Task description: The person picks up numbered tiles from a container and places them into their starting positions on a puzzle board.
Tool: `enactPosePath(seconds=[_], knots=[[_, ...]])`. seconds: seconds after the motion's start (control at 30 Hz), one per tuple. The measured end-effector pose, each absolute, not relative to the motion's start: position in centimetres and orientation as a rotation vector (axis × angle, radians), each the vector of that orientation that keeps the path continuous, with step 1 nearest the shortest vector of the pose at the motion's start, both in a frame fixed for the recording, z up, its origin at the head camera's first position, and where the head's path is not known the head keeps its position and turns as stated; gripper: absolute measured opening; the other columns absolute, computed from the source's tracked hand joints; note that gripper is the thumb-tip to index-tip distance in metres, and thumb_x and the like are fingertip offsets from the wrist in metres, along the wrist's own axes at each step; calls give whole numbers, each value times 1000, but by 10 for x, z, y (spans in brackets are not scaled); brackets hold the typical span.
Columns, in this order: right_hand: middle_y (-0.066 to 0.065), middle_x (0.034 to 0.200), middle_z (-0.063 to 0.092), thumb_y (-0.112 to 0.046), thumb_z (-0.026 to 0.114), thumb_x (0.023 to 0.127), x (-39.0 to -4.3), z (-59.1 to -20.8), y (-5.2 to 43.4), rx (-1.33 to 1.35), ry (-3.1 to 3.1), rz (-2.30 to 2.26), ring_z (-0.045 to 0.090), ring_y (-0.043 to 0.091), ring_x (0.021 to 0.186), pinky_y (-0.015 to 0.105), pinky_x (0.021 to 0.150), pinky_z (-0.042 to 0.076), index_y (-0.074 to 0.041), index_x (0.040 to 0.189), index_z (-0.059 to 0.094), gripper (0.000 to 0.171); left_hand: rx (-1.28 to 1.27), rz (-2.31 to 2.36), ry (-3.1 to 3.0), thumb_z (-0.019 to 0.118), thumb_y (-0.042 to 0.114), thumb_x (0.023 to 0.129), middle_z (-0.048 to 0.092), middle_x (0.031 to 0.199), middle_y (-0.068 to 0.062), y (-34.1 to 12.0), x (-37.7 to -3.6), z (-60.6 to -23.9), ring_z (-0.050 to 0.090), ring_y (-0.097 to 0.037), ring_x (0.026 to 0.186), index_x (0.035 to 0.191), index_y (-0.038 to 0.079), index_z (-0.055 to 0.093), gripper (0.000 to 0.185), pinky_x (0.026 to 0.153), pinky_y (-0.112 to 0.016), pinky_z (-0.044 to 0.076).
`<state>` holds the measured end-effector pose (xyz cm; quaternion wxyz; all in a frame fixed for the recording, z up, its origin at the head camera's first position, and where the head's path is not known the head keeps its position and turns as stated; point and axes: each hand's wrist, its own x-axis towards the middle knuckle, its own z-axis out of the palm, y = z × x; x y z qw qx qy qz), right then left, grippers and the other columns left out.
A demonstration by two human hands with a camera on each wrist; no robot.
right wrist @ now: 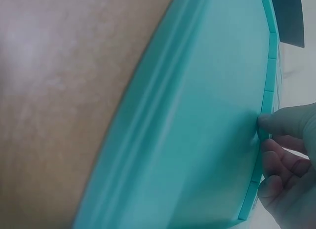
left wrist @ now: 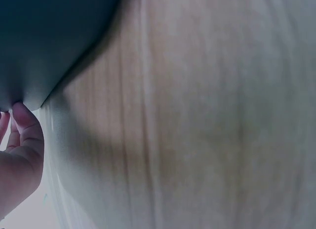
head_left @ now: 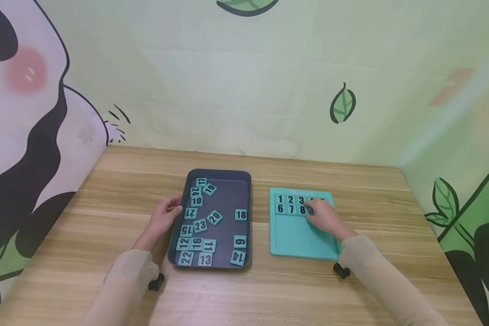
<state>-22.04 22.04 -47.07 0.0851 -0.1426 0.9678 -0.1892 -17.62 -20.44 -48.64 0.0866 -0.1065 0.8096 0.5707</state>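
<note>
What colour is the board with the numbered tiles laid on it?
Teal, or turquoise green; the puzzle board shows best in the head view.

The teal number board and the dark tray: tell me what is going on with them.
A person's right hand is setting a tile into the second row of the teal square plastic number board, beside tiles 6, 7 and 8. The left hand touches the rim of the dark rectangular tray, which holds loose teal number tiles.

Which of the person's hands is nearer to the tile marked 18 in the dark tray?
Neither clearly. The left hand touches the dark tray's left rim; the right hand rests on the teal board, across from tile 18.
</note>
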Motion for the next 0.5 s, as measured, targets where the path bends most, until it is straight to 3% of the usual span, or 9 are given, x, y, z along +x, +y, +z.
enactPosePath(seconds=[0.5], knots=[[14, 104, 59, -14, 63, 79, -225, -461, 216, -472, 2878, -679, 55, 24, 91, 36, 75, 49, -2, 117, 53, 41, -305, 1721, 2411, 39, 17, 94, 37, 134, -13, -204, -176, -487, 33, -30, 126, 135, 10, 33, 42, 104, -45, 30]])
